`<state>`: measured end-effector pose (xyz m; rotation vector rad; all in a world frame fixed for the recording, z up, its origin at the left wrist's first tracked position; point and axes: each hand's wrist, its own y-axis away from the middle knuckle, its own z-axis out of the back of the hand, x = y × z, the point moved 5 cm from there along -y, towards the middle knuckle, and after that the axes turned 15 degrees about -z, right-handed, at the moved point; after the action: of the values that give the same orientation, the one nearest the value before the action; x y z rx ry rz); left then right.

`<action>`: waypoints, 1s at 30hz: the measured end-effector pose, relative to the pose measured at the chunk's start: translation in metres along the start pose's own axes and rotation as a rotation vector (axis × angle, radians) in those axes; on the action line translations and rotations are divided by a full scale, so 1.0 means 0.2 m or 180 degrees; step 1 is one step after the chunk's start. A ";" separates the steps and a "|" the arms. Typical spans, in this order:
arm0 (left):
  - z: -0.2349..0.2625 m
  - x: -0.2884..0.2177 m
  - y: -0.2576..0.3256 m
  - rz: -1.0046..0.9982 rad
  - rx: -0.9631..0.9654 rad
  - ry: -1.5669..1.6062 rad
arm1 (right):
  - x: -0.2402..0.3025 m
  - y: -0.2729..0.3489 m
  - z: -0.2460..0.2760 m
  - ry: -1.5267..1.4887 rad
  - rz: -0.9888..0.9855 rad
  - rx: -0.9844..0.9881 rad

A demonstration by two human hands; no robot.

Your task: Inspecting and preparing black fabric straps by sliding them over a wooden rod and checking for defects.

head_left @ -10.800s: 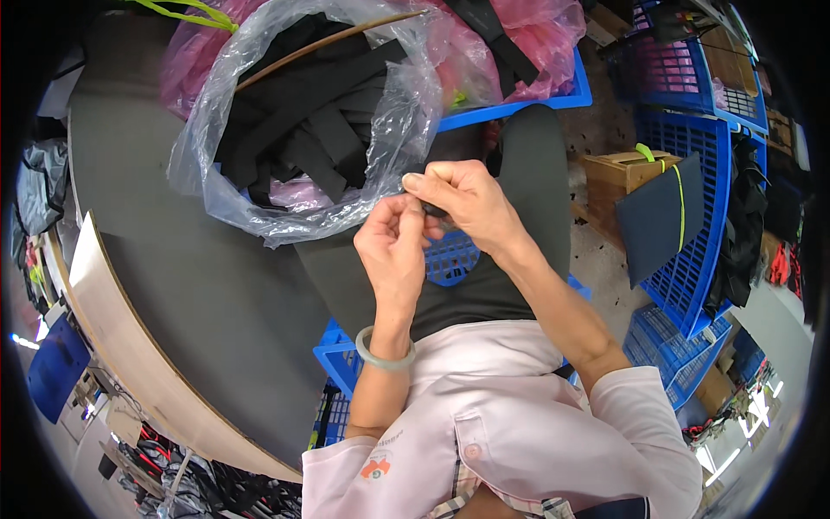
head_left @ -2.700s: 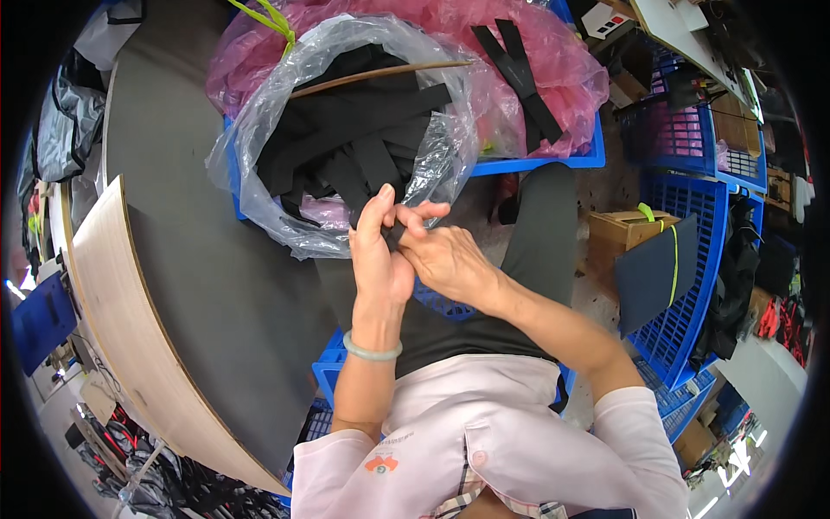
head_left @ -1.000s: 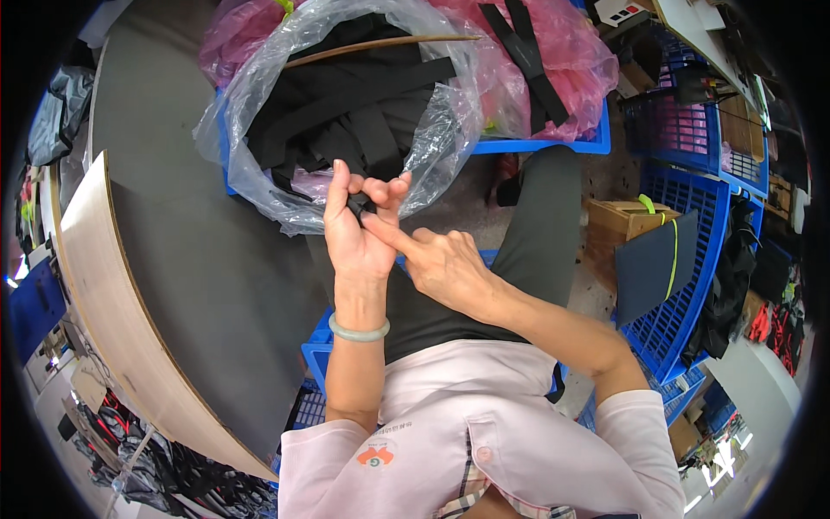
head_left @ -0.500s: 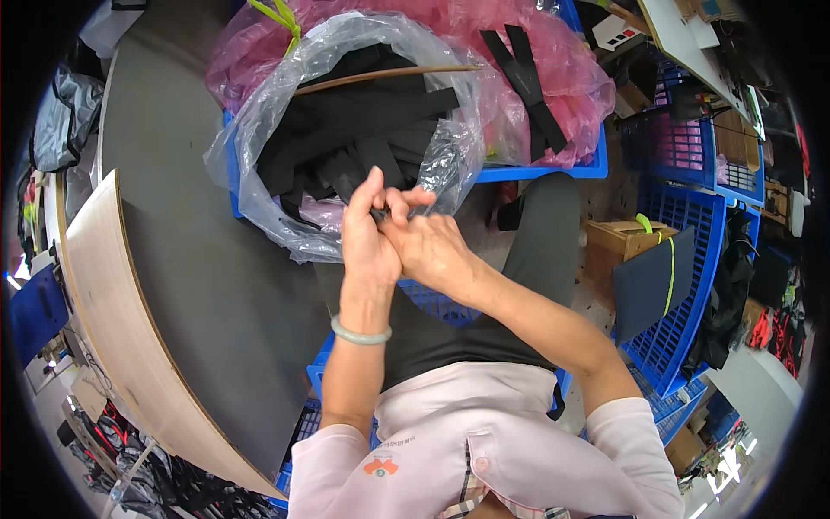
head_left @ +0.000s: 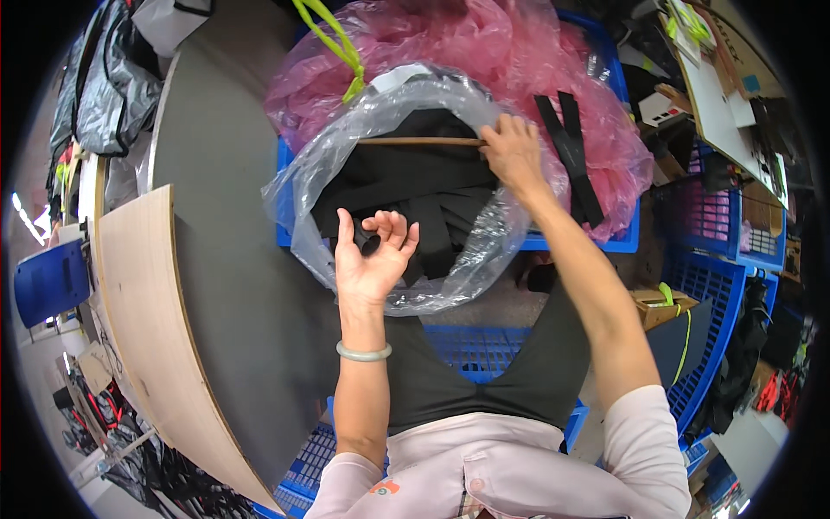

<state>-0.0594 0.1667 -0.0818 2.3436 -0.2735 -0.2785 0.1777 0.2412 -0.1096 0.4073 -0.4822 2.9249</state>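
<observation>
Small black piece (head_left: 370, 240), dark, shape hard to make out: sits in the cupped fingers of the raised left hand (head_left: 372, 259), palm up, just in front of the bag's near edge.

Clear crinkled plastic bag (head_left: 346, 156): mouth wide open, sagging over the rim of a blue crate, filled with a loose pile of flat black fabric straps (head_left: 415, 195) lying crosswise.

Thin brown stick (head_left: 415, 141): lies level across the bag's mouth; its right end is pinched by the right hand (head_left: 514, 156).

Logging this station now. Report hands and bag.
Left hand palm up, small black piece in fingers. Right hand gripping clear bag rim by wooden stick. Black straps inside. Nothing blocking.
</observation>
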 end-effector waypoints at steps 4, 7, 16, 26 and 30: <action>0.02 -0.21 0.01 -0.0419 -0.0154 0.0241 | 0.07 0.25 0.49 -0.1156 0.0038 0.0425; 0.08 -0.30 0.00 -0.0676 -0.0250 0.0298 | -0.02 0.58 0.79 -0.1868 -0.0551 0.1608; -0.02 -0.22 0.20 -0.1064 -0.0071 0.0008 | 0.11 0.94 0.93 -0.1911 -0.0906 0.1702; -0.07 0.20 0.48 -0.1791 0.1310 -0.2332 | 0.49 0.93 0.81 -0.3392 -0.2177 0.1984; -0.14 -0.15 0.40 -0.1745 0.1188 -0.1649 | 0.23 1.05 0.89 -0.3002 -0.1920 0.2498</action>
<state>-0.0893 0.1377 -0.0009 2.6423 0.0949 -1.1965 0.1363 -0.0109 0.0049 1.6729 0.6508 2.0409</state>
